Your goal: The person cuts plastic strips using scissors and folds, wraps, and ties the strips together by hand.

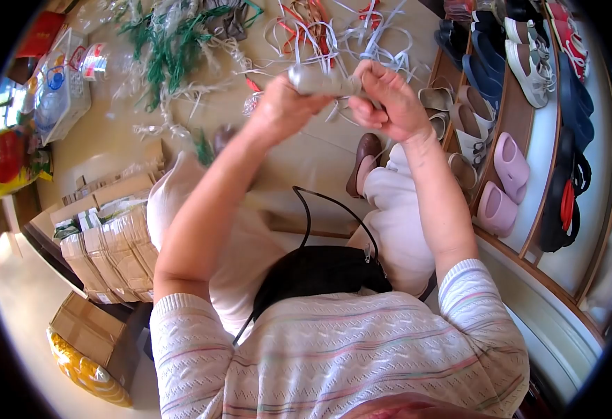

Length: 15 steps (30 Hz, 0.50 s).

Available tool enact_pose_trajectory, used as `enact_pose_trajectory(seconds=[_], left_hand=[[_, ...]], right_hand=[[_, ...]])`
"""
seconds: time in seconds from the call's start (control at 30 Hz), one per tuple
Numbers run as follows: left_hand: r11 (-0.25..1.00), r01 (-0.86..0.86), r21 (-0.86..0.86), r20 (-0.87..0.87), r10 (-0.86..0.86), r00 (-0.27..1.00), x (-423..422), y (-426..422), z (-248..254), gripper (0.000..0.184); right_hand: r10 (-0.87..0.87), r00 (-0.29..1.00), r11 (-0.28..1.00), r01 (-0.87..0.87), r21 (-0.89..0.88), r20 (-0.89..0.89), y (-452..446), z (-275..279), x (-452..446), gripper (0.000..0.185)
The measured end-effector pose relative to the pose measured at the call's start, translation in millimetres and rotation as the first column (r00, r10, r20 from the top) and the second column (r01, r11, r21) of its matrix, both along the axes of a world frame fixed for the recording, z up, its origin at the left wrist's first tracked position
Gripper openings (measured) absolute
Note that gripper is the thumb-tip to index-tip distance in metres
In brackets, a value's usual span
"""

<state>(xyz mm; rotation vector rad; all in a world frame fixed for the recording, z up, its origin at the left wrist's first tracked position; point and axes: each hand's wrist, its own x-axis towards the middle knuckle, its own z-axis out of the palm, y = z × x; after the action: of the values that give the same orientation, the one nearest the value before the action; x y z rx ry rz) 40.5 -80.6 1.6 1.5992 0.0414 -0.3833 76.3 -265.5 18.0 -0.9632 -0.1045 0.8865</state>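
My left hand [278, 106] is wrapped round a pale grey-white cylinder [320, 82], held sideways above the floor in front of my knees. Motion blur hides its kind; it could be a roll or a small container. At the cylinder's right end is my right hand [393, 101], fingers curled in and seemingly touching it. Below and beyond the hands, white and red plastic straps [313, 31] lie in a loose tangle. Green and white stringy netting [170, 52] spreads over the floor to the left.
On the right, a shoe rack [487, 188] holds several shoes, among them pink clogs [508, 171]. Flattened cardboard [110, 251] is stacked at left, near a cardboard box [86, 325]. A white crate [62, 91] and a plastic bottle [100, 61] stand upper left. A black bag [313, 272] rests on my lap.
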Motion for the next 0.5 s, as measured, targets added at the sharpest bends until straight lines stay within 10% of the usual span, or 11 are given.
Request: enact_pose_trajectory(seconds=[0.1, 0.3, 0.5], left_hand=[[0.964, 0.201, 0.173, -0.033, -0.198, 0.980, -4, -18, -2, 0.026], [0.940, 0.275, 0.202, 0.218, -0.317, 0.923, -5, -17, 9, 0.023], [0.976, -0.022, 0.219, 0.119, -0.005, 0.993, 16, 18, 13, 0.024]], right_hand=[[-0.143, 0.975, 0.951, 0.183, -0.250, 0.167, 1, -5, 7, 0.020], [0.187, 0.654, 0.677, 0.455, -0.578, 0.733, 1, -36, 8, 0.028], [0.047, 0.978, 0.905, 0.044, -0.424, 0.203, 16, -16, -8, 0.020]])
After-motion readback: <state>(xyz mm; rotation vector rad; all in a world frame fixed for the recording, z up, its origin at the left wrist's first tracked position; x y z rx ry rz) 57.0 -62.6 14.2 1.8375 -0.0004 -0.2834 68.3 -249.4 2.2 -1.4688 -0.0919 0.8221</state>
